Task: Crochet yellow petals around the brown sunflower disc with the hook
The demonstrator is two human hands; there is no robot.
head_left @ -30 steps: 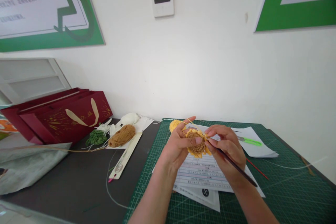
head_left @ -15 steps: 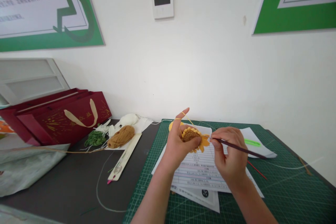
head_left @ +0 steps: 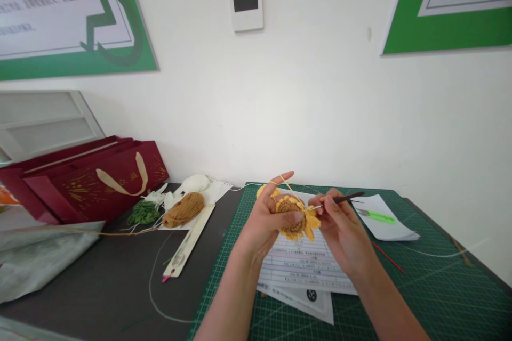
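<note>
My left hand (head_left: 262, 221) pinches a crocheted sunflower (head_left: 291, 214) with a brown centre and yellow petals, its thumb lying across the centre. A strand of yellow yarn (head_left: 288, 185) runs over the raised left index finger down to the flower. Between the fingers of my right hand (head_left: 340, 229) is a crochet hook (head_left: 347, 197) with a dark handle. Its thin metal tip reaches the flower's right edge by the petals. Behind my left hand a yellow yarn ball (head_left: 267, 192) is partly hidden.
Printed sheets (head_left: 304, 266) lie under my hands on a green cutting mat (head_left: 432, 293). To the right are a green utility knife (head_left: 378, 216) and a red stick (head_left: 388, 257). Brown yarn (head_left: 184, 210), green yarn (head_left: 144, 212), a ruler-like strip (head_left: 190, 240) and a red bag (head_left: 104, 181) sit left.
My right hand has turned, swinging the hook's handle from pointing down-right to slightly up-right. The flower has tilted to face me more, and my left hand has shifted slightly.
</note>
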